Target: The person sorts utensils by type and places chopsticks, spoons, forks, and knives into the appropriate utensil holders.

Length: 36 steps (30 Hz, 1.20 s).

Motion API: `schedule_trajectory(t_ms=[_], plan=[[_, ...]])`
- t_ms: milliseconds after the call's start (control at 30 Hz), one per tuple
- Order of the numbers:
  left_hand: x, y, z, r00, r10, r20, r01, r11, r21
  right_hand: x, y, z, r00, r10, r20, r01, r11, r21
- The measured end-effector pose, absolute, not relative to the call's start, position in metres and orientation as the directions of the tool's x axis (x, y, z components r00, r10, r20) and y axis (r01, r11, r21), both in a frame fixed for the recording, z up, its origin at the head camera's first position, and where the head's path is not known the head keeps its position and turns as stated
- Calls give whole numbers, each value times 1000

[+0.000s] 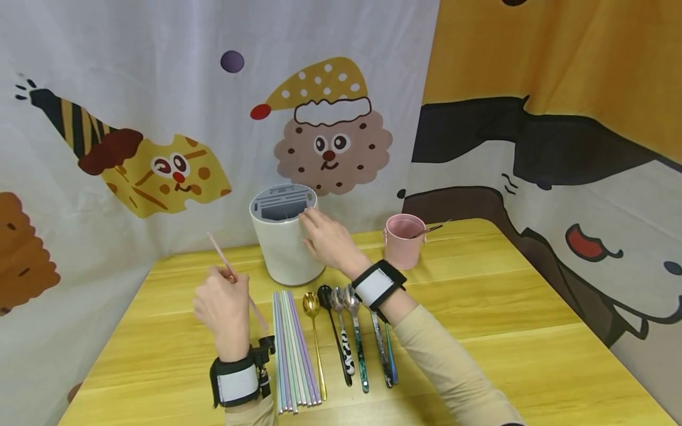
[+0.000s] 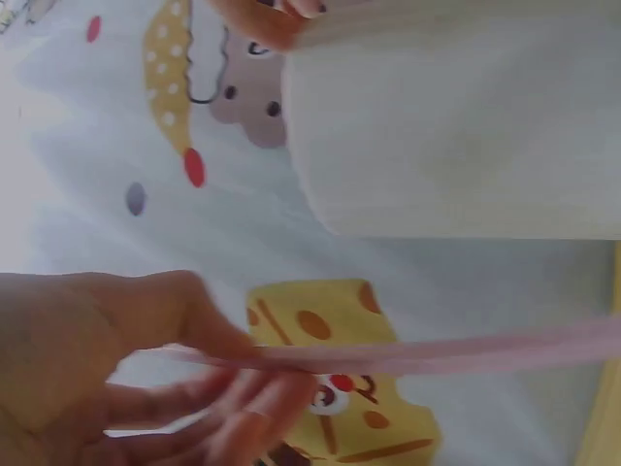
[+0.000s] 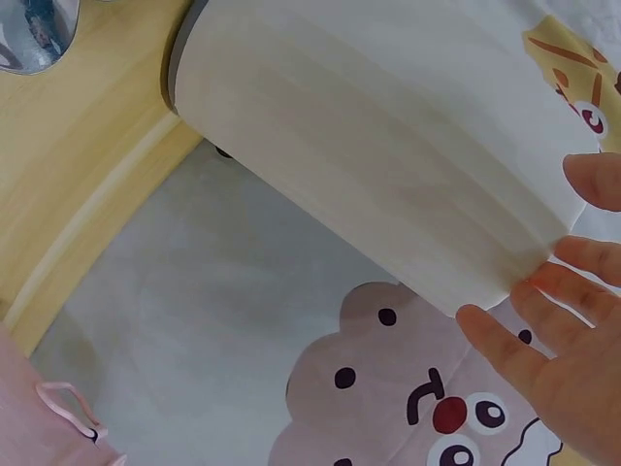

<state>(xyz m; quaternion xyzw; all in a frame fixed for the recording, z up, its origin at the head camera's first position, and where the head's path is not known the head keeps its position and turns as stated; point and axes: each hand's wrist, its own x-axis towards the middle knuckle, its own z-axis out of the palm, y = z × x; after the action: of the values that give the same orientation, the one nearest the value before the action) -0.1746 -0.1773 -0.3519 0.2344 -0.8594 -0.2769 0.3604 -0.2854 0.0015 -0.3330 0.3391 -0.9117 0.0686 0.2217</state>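
Observation:
My left hand (image 1: 222,302) pinches a pink chopstick (image 2: 485,357) between thumb and fingers, left of the white utensil holder (image 1: 288,254). The chopstick slants, its upper end pointing up and left. My right hand (image 1: 331,239) is at the holder's right rim, fingers extended; in the right wrist view the fingertips (image 3: 475,320) lie right at the rim. A grey divided insert (image 1: 277,195) fills the holder's top. In front of it lies a row of pastel chopsticks (image 1: 293,355), with a gold spoon (image 1: 311,305) beside them.
Right of the gold spoon lie a black spoon (image 1: 325,296) and several spoons with patterned handles (image 1: 362,361), partly under my right forearm. A pink bucket (image 1: 403,245) with thin dark sticks (image 1: 428,231) stands at the back right. A printed curtain (image 1: 176,118) hangs behind the table (image 1: 506,296).

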Motion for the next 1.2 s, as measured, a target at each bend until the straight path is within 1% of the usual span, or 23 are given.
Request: schedule_trajectory(t_ms=[133, 300, 433, 600, 667, 700, 767, 900, 1000, 1200], plan=[[-174, -172, -345, -500, -585, 639, -21, 746, 666, -286, 2, -334, -669, -588, 454, -646, 762, 36], [-176, -165, -340, -345, -545, 764, 183, 759, 624, -287, 2, -335, -668, -589, 454, -645, 763, 41], [-179, -157, -339, -212, -527, 823, 304, 765, 568, -287, 2, -337, -665, -591, 458, -648, 760, 40], [-185, -150, -338, -18, -503, 864, 412, 783, 465, -287, 2, -338, -653, -591, 474, -653, 756, 44], [-187, -148, -337, 44, -500, 865, 447, 784, 430, -286, 2, -339, -647, -594, 478, -656, 753, 49], [-188, -147, -337, 65, -499, 864, 463, 782, 417, -286, 2, -339, -645, -598, 476, -656, 752, 55], [-190, -146, -337, 88, -507, 858, 485, 774, 407, -286, 2, -339, -643, -601, 475, -658, 751, 59], [-193, -144, -338, 85, -510, 856, 529, 751, 395, -284, 1, -338, -651, -600, 465, -656, 753, 54], [-197, -143, -340, 63, -498, 865, 543, 744, 389, -284, 1, -338, -658, -598, 457, -655, 754, 44], [-208, -145, -332, -16, -475, 880, 525, 745, 411, -284, -1, -337, -670, -594, 446, -646, 762, 44]])
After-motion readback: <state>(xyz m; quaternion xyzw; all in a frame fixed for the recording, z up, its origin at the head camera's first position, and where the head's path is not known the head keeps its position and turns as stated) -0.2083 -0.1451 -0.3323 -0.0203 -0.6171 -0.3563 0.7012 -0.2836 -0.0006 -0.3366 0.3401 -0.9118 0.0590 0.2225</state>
